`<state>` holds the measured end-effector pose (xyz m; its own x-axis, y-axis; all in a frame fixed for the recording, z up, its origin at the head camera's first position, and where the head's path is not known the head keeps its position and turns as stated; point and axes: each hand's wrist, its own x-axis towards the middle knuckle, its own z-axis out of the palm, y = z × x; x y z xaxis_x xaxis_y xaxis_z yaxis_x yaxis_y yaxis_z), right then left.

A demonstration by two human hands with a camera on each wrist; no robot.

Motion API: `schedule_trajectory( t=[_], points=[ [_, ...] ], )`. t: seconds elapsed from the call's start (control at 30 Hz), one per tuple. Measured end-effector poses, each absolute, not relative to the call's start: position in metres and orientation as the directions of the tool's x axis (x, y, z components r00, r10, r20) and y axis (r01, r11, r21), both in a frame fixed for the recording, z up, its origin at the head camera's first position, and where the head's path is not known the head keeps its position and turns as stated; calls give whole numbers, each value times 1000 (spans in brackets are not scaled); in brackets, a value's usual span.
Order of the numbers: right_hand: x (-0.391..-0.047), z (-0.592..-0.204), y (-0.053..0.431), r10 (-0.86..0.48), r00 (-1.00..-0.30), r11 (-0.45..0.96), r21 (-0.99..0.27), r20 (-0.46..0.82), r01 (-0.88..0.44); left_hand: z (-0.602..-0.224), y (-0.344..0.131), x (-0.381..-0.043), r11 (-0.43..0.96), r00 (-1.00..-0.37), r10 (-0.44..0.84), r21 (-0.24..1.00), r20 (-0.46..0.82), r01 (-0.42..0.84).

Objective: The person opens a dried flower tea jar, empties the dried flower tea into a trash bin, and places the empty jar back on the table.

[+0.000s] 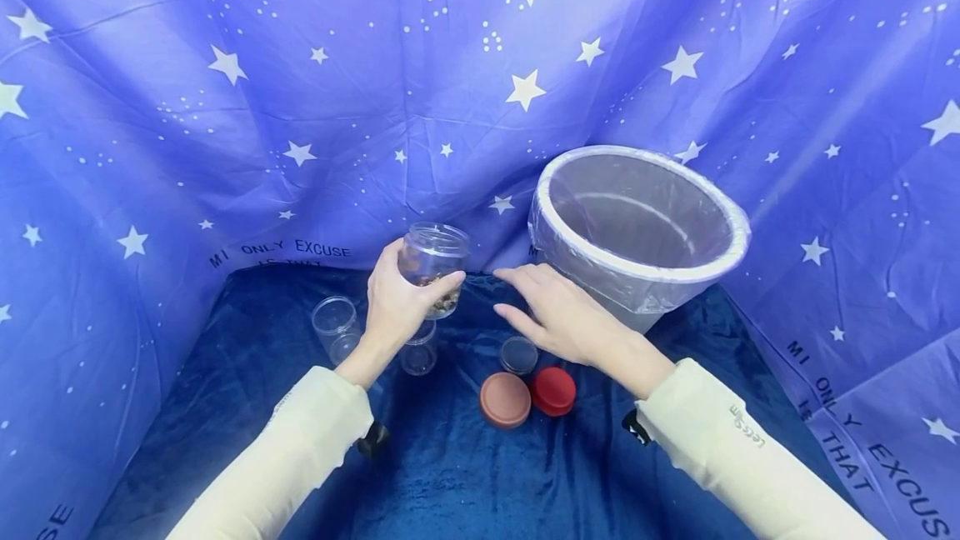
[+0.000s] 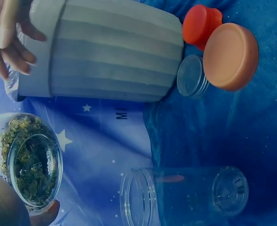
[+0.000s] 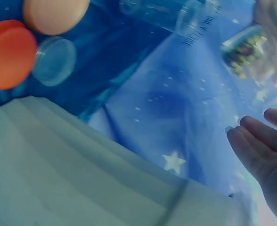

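Observation:
My left hand grips a clear jar by its sides and holds it raised above the blue cloth. Its top has no lid. Through the base, in the left wrist view, dried yellow-green flower or herb bits show in the bottom of the jar. My right hand hovers to the right of the jar, fingers stretched toward it and holding nothing. In the right wrist view those fingers are apart from the jar.
A grey bin with a plastic liner over its white rim stands behind my right hand. A brown-orange lid, a red lid and a clear lid lie together. Clear empty jars stand by my left wrist.

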<state>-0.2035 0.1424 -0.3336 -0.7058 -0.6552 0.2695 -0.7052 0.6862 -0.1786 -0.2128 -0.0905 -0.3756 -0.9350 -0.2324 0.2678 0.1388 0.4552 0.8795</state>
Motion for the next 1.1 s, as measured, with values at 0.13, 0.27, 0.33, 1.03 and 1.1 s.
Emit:
schedule_trajectory(
  t=[0.13,0.27,0.33,1.03,1.1],
  points=[
    [-204,-316,144,-654,-704,676,-204,275,-708,-377,-92,-213,447,-935,-237,884,262,134],
    [-208,-303,147,-662,-669,645,-197,339,-738,-378,-95,-213,441,-937,-246,889,250,121],
    [-211,-299,150,-658,-656,635,-197,369,-747,-378,-96,-214,440,-936,-249,890,247,118],
    [-224,-272,182,-477,-715,714,-250,510,-654,-377,-102,-215,448,-942,-242,888,233,104],
    [-225,-270,185,-471,-714,715,-249,519,-653,-377,-102,-216,451,-940,-243,886,240,110]
  ],
)
